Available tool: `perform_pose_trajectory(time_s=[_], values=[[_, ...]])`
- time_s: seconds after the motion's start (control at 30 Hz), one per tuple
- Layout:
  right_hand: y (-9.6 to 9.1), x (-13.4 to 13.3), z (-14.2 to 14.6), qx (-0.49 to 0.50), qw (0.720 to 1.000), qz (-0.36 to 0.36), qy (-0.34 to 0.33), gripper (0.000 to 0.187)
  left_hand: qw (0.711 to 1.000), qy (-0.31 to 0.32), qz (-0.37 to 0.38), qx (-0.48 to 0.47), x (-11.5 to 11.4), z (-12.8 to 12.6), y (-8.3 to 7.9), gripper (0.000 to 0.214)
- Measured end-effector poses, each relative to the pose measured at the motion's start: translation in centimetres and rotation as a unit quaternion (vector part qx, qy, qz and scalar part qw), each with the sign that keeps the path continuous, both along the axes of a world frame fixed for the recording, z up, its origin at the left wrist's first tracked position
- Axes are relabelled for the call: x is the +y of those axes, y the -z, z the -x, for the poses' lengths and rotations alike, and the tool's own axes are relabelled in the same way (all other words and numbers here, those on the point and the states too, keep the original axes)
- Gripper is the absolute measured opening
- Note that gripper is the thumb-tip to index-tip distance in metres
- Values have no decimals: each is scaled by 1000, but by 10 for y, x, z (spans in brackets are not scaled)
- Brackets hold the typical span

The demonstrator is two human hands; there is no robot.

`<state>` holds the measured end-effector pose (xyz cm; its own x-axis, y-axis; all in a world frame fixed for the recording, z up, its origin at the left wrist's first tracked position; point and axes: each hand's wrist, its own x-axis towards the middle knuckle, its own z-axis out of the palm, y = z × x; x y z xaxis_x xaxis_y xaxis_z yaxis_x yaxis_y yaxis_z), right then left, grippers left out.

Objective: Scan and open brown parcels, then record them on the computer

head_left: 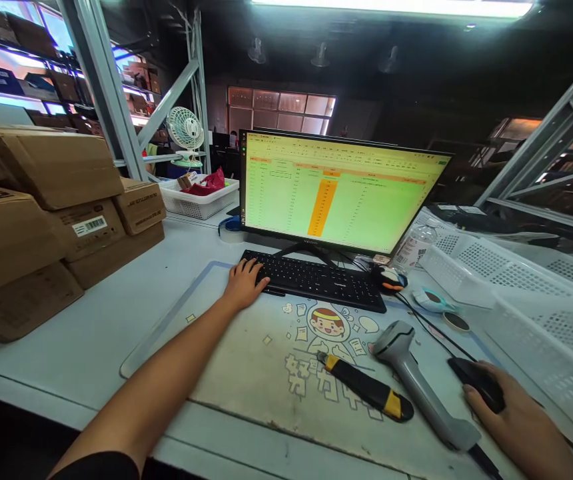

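Note:
My left hand (244,285) rests on the left end of a black keyboard (321,281), its fingers spread over the keys. At the right, my right hand (514,417) is wrapped round a black computer mouse (477,383). Between the hands, a grey barcode scanner (424,390) lies on the printed desk mat (236,373). Beside the scanner is a black and yellow utility knife (366,387). Behind the keyboard stands a monitor (281,207) showing a spreadsheet with an orange column.
Cardboard boxes (61,167) are stacked at the left. A white basket (201,200) with red material sits behind them, near a small fan (185,128). White perforated baskets (506,260), a plastic bottle (416,245) and a tape roll (455,322) occupy the right. Metal posts (104,87) frame the table.

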<state>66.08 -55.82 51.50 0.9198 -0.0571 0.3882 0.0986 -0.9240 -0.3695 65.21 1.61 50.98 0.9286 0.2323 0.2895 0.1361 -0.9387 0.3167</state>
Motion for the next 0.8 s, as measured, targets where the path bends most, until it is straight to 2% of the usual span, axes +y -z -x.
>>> perform_pose_trajectory(time_s=[0.17, 0.37, 0.57, 0.67, 0.8], values=[[1, 0, -1, -35, 998, 33, -49, 68, 1000, 2, 1, -3, 0, 0, 1, 56], [5, -4, -2, 9, 1000, 16, -9, 76, 1000, 6, -2, -9, 2, -2, 3, 56], [4, -2, -2, -17, 998, 32, -45, 72, 1000, 4, 1, -9, 2, -3, 4, 55], [2, -1, 1, -1, 999, 23, -30, 75, 1000, 4, 5, -13, 3, -3, 5, 55], [2, -2, 0, 12, 1000, -3, -5, 67, 1000, 5, 5, -11, 3, -3, 6, 56]])
